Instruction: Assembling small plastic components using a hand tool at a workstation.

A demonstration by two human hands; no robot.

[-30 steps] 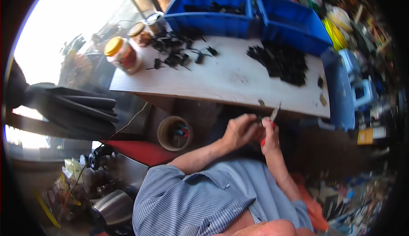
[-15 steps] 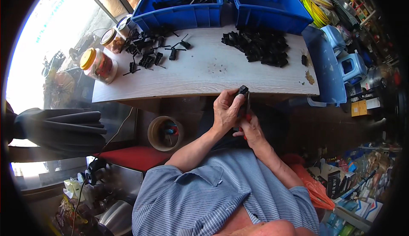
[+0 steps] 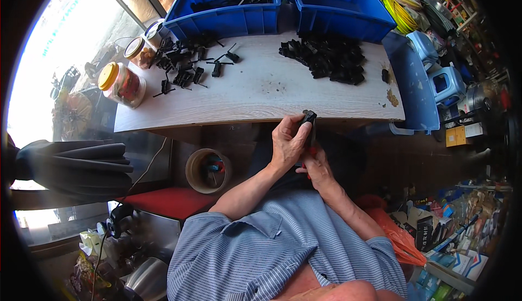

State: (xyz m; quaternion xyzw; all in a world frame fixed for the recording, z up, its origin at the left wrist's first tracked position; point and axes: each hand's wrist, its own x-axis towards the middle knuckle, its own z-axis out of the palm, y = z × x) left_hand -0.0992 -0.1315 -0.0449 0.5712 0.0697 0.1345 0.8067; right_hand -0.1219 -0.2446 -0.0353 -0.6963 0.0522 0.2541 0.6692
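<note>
Left fingers (image 3: 293,122) pinch a black part (image 3: 309,116); right fingers (image 3: 312,164) grip a red-handled tool (image 3: 312,151) (mostly hidden).

The left bin (image 3: 223,22) and right bin (image 3: 348,28) stand at the rear of the counter (image 3: 244,97), behind the left parts pile (image 3: 176,59) and right parts pile (image 3: 329,59) respectively. Two jars (image 3: 126,86) stand left of these; the bucket (image 3: 191,177) sits left of the left hand (image 3: 288,140).

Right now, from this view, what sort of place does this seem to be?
Probably a workshop or storeroom: black parts lie grouped on a pale table, blue bins stand at its far side, and a yellow coil sits among clutter.
</note>
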